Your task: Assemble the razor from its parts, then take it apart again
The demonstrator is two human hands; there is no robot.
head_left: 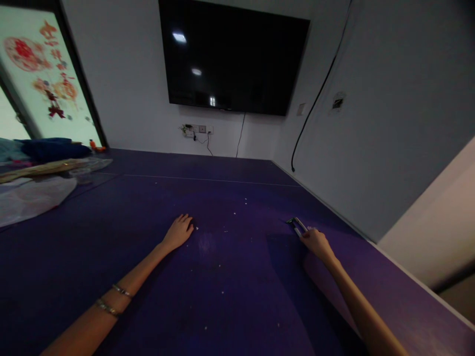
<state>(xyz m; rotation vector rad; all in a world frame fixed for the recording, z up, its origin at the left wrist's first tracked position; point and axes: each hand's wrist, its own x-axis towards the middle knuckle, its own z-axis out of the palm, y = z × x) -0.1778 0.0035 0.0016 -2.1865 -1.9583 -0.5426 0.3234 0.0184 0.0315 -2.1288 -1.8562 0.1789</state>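
Note:
My left hand rests palm down on the purple surface, its fingers loosely spread and nothing seen in them. A small white scrap lies just beside its fingertips. Farther right, my right hand is closed around a slim silver tool with two arms. The arms come together at a dark tip that points away to the left, close over the surface. Its exact kind is too small to make out, and my fingers hide the near end.
Several tiny white bits are scattered between my hands. Clear plastic bags and dark blue cloth lie at the left. A television hangs on the far wall, and a black cable dangles at the right wall.

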